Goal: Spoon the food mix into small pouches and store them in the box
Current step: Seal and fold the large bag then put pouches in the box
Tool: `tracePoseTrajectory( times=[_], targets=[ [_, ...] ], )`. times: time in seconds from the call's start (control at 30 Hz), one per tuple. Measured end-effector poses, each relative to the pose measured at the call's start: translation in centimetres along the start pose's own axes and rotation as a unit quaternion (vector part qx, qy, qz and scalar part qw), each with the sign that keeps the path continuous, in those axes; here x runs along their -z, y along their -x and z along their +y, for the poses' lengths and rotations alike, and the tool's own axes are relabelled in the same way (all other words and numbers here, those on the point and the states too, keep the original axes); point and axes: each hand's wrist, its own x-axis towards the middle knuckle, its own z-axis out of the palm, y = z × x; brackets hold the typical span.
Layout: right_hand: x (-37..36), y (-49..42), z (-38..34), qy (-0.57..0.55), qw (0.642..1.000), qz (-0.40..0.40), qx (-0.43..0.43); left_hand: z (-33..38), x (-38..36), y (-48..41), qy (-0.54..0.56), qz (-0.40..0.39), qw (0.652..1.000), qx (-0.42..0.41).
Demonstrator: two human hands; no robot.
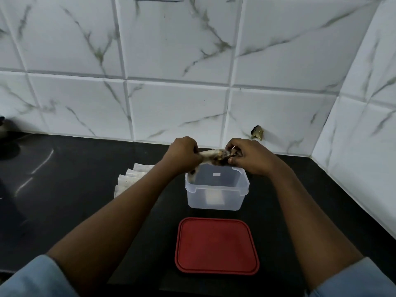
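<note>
A small whitish pouch (214,156) with dark food mix showing through it is held in the air just above the far rim of a clear plastic box (216,189). My left hand (184,152) grips the pouch's left end. Its right end is pinched by my right hand (246,156). The box stands open on the black counter, with only a pale label visible inside. No spoon or bowl of mix is in view.
The box's red lid (216,245) lies flat on the counter in front of it. Several flat white pouches (130,180) lie left of the box, partly hidden by my left forearm. White marble tiles form the back wall and right wall. A dark object (6,133) sits at far left.
</note>
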Motion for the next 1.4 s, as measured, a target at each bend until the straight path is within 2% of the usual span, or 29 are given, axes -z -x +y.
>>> tracePoseTrajectory(
  times=[0.2, 0.4, 0.5, 0.6, 0.63, 0.7, 0.73, 0.8, 0.87, 0.93, 1.03, 1.13, 1.3, 1.4],
  targets=[
    [-0.3, -2.4, -0.1, 0.102, 0.995, -0.018, -0.014, 1.2, -1.8, -1.0, 0.028, -0.04, 0.997, 0.053],
    [-2.5, -3.4, -1.1, 0.191, 0.979, -0.069, 0.006, 1.1, -1.4, -1.1, -0.096, -0.144, 0.985, 0.028],
    [-3.4, -3.4, -1.8, 0.228, 0.968, -0.1, 0.031, 1.4, -0.9, -1.1, -0.112, -0.192, 0.975, 0.009],
    [-4.1, -3.4, -2.1, 0.237, 0.963, -0.124, 0.046, 0.9, 0.0, -2.1, -0.027, -0.179, 0.983, 0.011],
    [-4.4, -3.3, -1.9, 0.23, 0.964, -0.123, 0.047, 0.5, 0.4, -2.3, 0.011, -0.146, 0.989, 0.015],
    [-4.7, -3.3, -1.5, 0.21, 0.969, -0.117, 0.05, -0.6, 0.5, -2.7, -0.007, -0.091, 0.996, 0.012],
    [-4.7, -3.3, -1.3, 0.201, 0.971, -0.117, 0.048, -1.2, 0.1, -2.6, -0.038, -0.101, 0.994, 0.014],
    [-4.8, -3.4, -1.4, 0.177, 0.975, -0.127, 0.046, -1.9, -1.1, -2.0, -0.069, -0.17, 0.982, 0.046],
    [-5.2, -3.5, -1.8, 0.165, 0.975, -0.138, 0.05, -2.2, -2.2, -1.4, -0.041, -0.212, 0.973, 0.083],
    [-6.0, -3.6, -2.2, 0.177, 0.973, -0.137, 0.056, -2.2, -2.6, -1.2, 0.0, -0.202, 0.974, 0.102],
    [-7.2, -3.6, -2.3, 0.26, 0.955, -0.119, 0.076, -2.1, -2.7, -1.2, 0.022, -0.196, 0.972, 0.128],
    [-7.3, -3.8, -2.4, 0.313, 0.939, -0.102, 0.102, -1.9, -2.7, -1.2, 0.002, -0.209, 0.968, 0.138],
    [-5.6, -4.5, -1.9, 0.296, 0.939, -0.175, 0.01, -1.3, -2.6, -1.0, -0.048, -0.237, 0.961, 0.132],
    [-6.2, -4.4, -1.6, 0.3, 0.939, -0.166, 0.018, -1.0, -2.6, -0.9, -0.122, -0.245, 0.956, 0.101]
  ],
)
